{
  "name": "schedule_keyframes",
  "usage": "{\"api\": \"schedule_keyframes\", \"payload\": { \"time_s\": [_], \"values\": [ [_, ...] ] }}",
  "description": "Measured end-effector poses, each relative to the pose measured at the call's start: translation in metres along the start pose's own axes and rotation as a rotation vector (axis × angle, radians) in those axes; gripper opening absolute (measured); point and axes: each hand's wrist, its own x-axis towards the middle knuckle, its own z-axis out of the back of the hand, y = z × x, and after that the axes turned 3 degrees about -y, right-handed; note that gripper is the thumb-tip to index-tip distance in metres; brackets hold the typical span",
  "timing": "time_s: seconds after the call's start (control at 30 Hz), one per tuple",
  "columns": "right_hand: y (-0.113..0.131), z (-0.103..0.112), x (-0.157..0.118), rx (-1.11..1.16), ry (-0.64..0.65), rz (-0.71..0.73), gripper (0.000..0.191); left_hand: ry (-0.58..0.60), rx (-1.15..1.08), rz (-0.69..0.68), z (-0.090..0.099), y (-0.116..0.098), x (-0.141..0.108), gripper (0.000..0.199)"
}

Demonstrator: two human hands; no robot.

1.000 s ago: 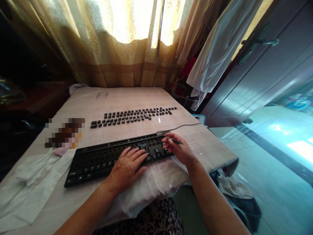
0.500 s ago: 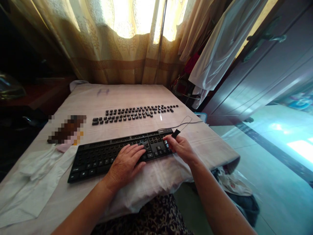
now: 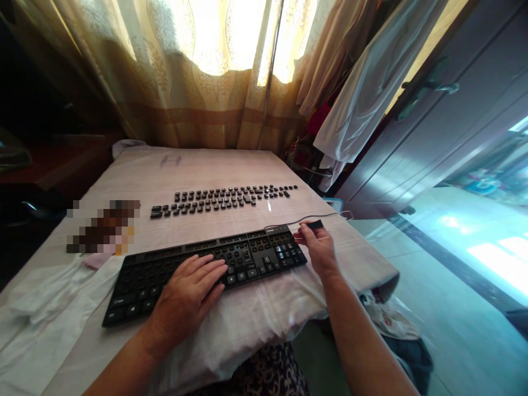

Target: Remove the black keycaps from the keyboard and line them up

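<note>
The keyboard lies on the bench. Loose keys sit at its 12 o'clock, and the curtain hangs behind them. A cloth lies at its 9 o'clock. The left hand is on the keyboard; the right hand, holding a tool, is by its 3 o'clock end. The door is at 2 o'clock.

Daylight glows through a patterned golden curtain behind the cloth-covered desk; reddish furniture sits in shadow at left, and at right a panelled door borders a glossy tiled floor with a dark strip and bright patches
</note>
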Motion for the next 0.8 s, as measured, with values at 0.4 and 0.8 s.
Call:
{"api": "schedule_keyframes", "payload": {
  "time_s": [0.4, 0.8],
  "values": [
    [-0.024, 0.006, -0.004, -0.294, 0.396, 0.225, 0.025, 0.073, -0.032, -0.060, -0.028, -0.015, 0.012, 0.035],
    [0.007, 0.009, 0.019, -0.499, 0.806, 0.418, 0.012, 0.091, -0.069, -0.048, -0.032, -0.023, 0.017, 0.036]
  ]
}}
